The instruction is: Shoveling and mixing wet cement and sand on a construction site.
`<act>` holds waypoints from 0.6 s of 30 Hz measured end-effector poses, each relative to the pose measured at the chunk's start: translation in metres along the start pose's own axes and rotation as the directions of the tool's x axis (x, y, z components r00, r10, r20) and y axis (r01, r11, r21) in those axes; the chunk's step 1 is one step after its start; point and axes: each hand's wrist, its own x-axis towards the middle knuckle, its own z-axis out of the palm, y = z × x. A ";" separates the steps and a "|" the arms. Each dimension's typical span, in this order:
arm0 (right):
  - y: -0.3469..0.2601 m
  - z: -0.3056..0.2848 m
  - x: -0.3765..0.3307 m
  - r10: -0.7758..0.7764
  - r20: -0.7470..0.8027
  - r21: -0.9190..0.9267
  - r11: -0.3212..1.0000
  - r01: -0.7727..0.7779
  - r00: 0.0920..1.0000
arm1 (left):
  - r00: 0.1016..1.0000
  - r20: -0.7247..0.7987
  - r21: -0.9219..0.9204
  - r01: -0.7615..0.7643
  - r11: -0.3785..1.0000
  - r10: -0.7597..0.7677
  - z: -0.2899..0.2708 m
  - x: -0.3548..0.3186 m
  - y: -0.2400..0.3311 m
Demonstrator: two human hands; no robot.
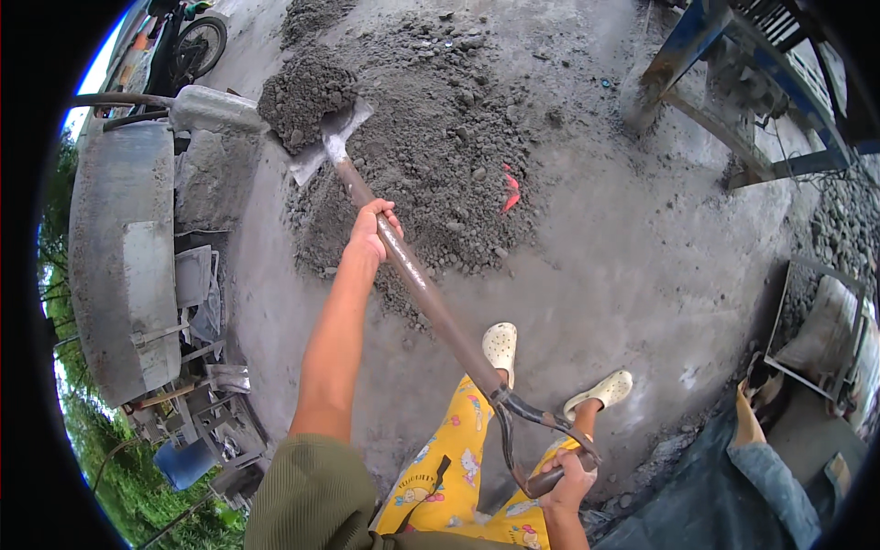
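A long-handled shovel (431, 298) slants across the view from upper left to lower right. My left hand (374, 227) is closed round its brown shaft, a little below the blade. Down at the lower right, my right hand (570, 480) grips the crossbar of the D-shaped handle. The grey metal blade (335, 133) carries a heaped load of dark, damp sand mix (302, 101). Beneath and beyond it spreads a pile of grey sand and gravel (449, 137). The load hangs beside the rim of a grey metal trough (215, 112); I cannot tell whether they touch.
A red scrap (511, 189) lies on the pile. A blue metal frame (715, 92) stands at the upper right, a motorbike (188, 46) at the upper left. Metal sheets and clutter (137, 266) line the left. A dark tarp (706, 486) lies lower right, near a wire-framed screen (816, 330).
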 end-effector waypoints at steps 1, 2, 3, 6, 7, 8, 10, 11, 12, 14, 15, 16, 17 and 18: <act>-0.008 -0.007 -0.002 -0.007 -0.004 0.005 1.000 0.007 1.000 | 0.996 -0.067 0.022 0.067 0.998 -0.065 -0.004 0.004 -0.018; -0.013 -0.027 -0.005 -0.006 -0.067 -0.040 0.999 0.004 0.998 | 0.987 -0.106 0.078 0.132 0.988 -0.123 -0.008 0.001 -0.048; -0.019 -0.053 -0.009 -0.007 -0.136 -0.089 0.996 -0.006 0.991 | 0.981 -0.073 0.078 0.187 0.979 -0.181 -0.014 -0.004 -0.086; -0.047 -0.154 -0.017 0.040 -0.229 -0.278 0.955 -0.105 0.972 | 0.923 -0.058 -0.048 0.378 0.925 -0.380 -0.020 -0.049 -0.205; -0.055 -0.182 -0.014 0.016 -0.291 -0.293 0.950 -0.105 0.957 | 0.915 0.003 -0.053 0.402 0.914 -0.403 -0.019 -0.066 -0.246; -0.063 -0.210 -0.013 -0.009 -0.353 -0.310 0.945 -0.108 0.935 | 0.889 -0.024 -0.086 0.454 0.887 -0.458 -0.010 -0.086 -0.285; -0.082 -0.268 -0.020 -0.055 -0.473 -0.347 0.929 -0.129 0.880 | 0.838 -0.023 -0.074 0.542 0.837 -0.545 0.003 -0.117 -0.352; -0.089 -0.296 -0.022 -0.058 -0.484 -0.364 0.921 -0.140 0.873 | 0.804 0.015 -0.098 0.593 0.799 -0.595 0.008 -0.126 -0.384; -0.093 -0.323 -0.022 -0.048 -0.497 -0.346 0.927 -0.147 0.866 | 0.766 0.055 -0.119 0.642 0.758 -0.640 0.010 -0.132 -0.419; -0.105 -0.368 -0.011 -0.056 -0.518 -0.324 0.936 -0.135 0.854 | 0.724 0.056 -0.104 0.689 0.718 -0.687 0.030 -0.141 -0.483; -0.111 -0.389 -0.005 -0.131 -0.565 -0.360 0.927 -0.101 0.815 | 0.684 0.074 -0.091 0.729 0.678 -0.726 0.040 -0.149 -0.510; -0.114 -0.398 -0.002 -0.189 -0.596 -0.394 0.916 -0.079 0.781 | 0.674 0.091 -0.119 0.738 0.664 -0.733 0.033 -0.141 -0.547; -0.140 -0.371 -0.003 -0.170 -0.624 -0.423 0.894 -0.146 0.763 | 0.689 0.050 -0.150 0.721 0.676 -0.723 0.043 -0.149 -0.572; -0.154 -0.367 -0.004 -0.219 -0.631 -0.454 0.882 -0.126 0.744 | 0.647 0.075 -0.151 0.760 0.632 -0.759 0.058 -0.159 -0.593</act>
